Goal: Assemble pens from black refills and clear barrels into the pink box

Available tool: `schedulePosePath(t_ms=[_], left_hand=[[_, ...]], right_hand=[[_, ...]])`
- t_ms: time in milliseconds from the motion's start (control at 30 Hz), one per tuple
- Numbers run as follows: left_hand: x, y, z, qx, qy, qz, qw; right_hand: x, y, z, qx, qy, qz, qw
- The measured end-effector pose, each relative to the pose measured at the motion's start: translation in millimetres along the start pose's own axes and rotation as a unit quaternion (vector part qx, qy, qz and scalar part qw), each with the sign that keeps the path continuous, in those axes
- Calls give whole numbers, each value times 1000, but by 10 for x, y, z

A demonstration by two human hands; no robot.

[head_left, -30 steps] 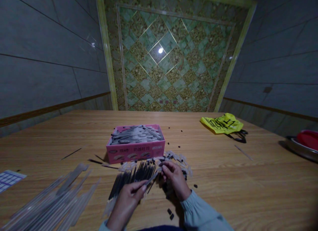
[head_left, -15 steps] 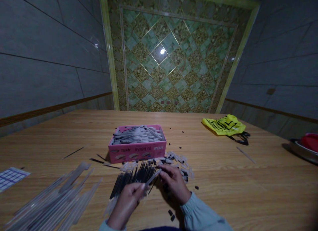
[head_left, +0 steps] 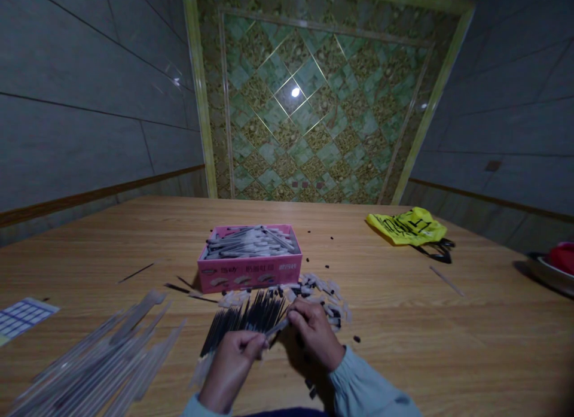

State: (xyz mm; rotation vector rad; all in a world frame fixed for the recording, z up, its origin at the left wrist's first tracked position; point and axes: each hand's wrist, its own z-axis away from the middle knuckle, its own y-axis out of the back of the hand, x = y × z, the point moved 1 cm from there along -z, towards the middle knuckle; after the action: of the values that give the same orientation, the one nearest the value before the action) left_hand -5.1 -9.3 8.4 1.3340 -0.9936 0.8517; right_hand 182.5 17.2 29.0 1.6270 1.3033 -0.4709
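A slim translucent pen [head_left: 278, 328] spans the space between my hands above the table. My left hand [head_left: 234, 363] pinches its near-left end between thumb and fingers. At the other end, my right hand [head_left: 314, 330] has its fingers closed round the tip, hiding it. Under and beyond my hands lies a row of thin black pen refills [head_left: 244, 321]. Small translucent and black caps [head_left: 332, 297] are scattered behind and beside my right hand. Just past them stands a pink box [head_left: 249, 276] heaped with slim grey-white pens [head_left: 251, 242].
Long clear tubes [head_left: 98, 357] lie in a loose bundle at the left front, near a sheet with a blue grid [head_left: 27, 316]. A yellow bag [head_left: 410, 225] lies at the back right. A bowl with something red [head_left: 551, 267] sits at the right edge of the wooden table [head_left: 448, 339].
My right hand has drawn slightly closer to my left, and its fingers now cover more of the pen. The view has shifted a little.
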Motion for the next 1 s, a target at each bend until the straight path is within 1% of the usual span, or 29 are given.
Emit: schedulePosePath(t_ms=[133, 200, 267, 333, 433, 500, 600, 667, 767, 900, 933, 1000], left_hand=[[57, -7, 23, 27, -22, -34, 999], [80, 4, 44, 60, -42, -72, 995], [99, 16, 66, 96, -80, -129, 984], [111, 19, 84, 121, -127, -192, 966], [122, 3, 95, 137, -177, -254, 941], [126, -13, 92, 139, -193, -268, 934], [123, -27, 77, 147, -196, -271, 931], [110, -15, 61, 162, -192, -263, 932], [70, 52, 26, 214, -192, -237, 928], [5, 163, -13, 312, -175, -213, 909], [-7, 176, -18, 327, -170, -210, 906], [-23, 174, -24, 333, -169, -208, 904]], right_hand=[[58, -79, 1, 40, -73, -40, 996], [99, -118, 0, 54, -94, -52, 993], [134, -142, -2, 58, -113, -71, 989], [157, -145, -4, 50, -133, -98, 985], [160, -131, -8, 35, -165, -145, 975], [146, -126, -14, 40, -181, -173, 967], [114, -139, -20, 61, -195, -209, 956], [96, -145, -18, 76, -202, -232, 948], [80, -105, -26, 110, -206, -269, 934], [81, 79, -171, 179, -194, -308, 914], [86, 137, -244, 193, -188, -311, 912], [104, 242, -430, 214, -176, -311, 909]])
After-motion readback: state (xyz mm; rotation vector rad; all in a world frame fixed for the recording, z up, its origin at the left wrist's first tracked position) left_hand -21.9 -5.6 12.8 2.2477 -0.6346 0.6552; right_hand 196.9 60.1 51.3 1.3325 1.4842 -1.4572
